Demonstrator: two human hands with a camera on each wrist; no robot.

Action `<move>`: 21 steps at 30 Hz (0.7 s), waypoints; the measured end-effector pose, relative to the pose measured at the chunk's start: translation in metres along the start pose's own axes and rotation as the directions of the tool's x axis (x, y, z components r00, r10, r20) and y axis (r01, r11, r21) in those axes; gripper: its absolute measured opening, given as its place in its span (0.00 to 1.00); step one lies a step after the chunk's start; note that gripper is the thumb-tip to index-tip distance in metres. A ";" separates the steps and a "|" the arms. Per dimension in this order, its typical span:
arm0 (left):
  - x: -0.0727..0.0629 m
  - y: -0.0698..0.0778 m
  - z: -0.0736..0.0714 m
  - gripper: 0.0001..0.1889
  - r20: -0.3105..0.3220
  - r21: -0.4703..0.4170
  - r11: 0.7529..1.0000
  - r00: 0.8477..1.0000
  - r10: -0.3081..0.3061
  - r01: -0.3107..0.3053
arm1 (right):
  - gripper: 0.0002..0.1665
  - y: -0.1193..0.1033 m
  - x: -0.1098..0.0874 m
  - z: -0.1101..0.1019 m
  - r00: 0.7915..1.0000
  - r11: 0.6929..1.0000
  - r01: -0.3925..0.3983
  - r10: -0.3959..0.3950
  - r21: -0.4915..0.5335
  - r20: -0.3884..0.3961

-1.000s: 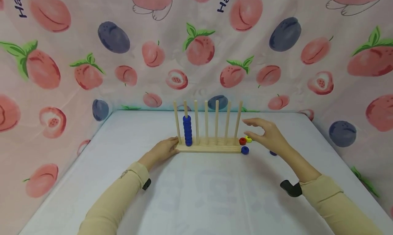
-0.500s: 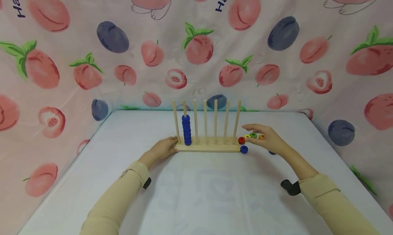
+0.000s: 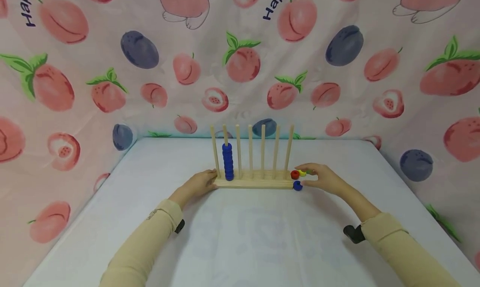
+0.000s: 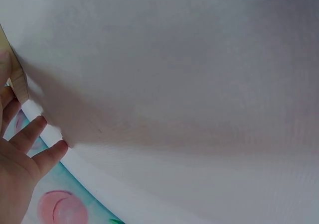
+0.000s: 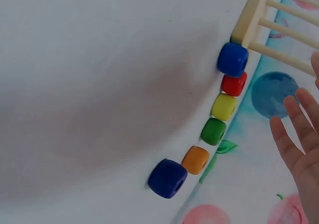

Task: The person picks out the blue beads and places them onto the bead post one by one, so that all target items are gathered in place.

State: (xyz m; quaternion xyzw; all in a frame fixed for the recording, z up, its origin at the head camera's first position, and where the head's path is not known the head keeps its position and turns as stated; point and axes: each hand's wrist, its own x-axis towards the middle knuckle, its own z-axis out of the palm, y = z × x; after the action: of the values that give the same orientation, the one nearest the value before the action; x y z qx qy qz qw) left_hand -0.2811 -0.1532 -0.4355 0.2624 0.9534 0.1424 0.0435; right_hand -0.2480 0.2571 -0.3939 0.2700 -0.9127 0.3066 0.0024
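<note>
A wooden peg stand (image 3: 258, 183) with several upright pegs stands on the table. Blue beads (image 3: 228, 162) are stacked on its second peg from the left. My left hand (image 3: 196, 183) grips the stand's left end; in the left wrist view the thumb and nearest fingers meet the wooden end (image 4: 19, 82), while two other fingers are spread. At the right end, my right hand (image 3: 324, 178) hovers with thumb and forefinger apart, around the loose blue bead (image 3: 298, 185) and red bead (image 3: 295, 175). The thumb tip is close to the blue bead; contact is unclear.
In the right wrist view, a yellow bead (image 5: 224, 107), green bead (image 5: 213, 131), orange bead (image 5: 195, 160) and dark blue bead (image 5: 167, 178) continue the line from the red one. A fruit-print cloth (image 3: 240, 99) rises behind the white table (image 3: 240, 237).
My right hand has come down and slightly left, its thumb now near the loose blue bead. The left hand keeps its place on the stand.
</note>
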 end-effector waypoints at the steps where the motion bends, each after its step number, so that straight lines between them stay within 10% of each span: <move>1: 0.000 0.000 0.001 0.28 0.000 -0.001 1.000 1.000 0.000 0.000 | 0.27 0.002 0.000 0.002 1.000 1.000 -0.005 0.005 -0.002 0.006; 21: 0.001 0.000 0.002 0.29 -0.002 -0.025 0.999 1.000 -0.027 0.027 | 0.19 0.020 0.010 0.011 0.992 0.997 -0.076 0.076 0.004 0.096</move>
State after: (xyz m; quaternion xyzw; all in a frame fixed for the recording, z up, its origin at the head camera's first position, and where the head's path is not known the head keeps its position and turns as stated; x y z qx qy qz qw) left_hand -0.2819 -0.1522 -0.4372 0.2488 0.9551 0.1539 0.0475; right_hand -0.2644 0.2594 -0.4118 0.2495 -0.9202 0.2966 -0.0542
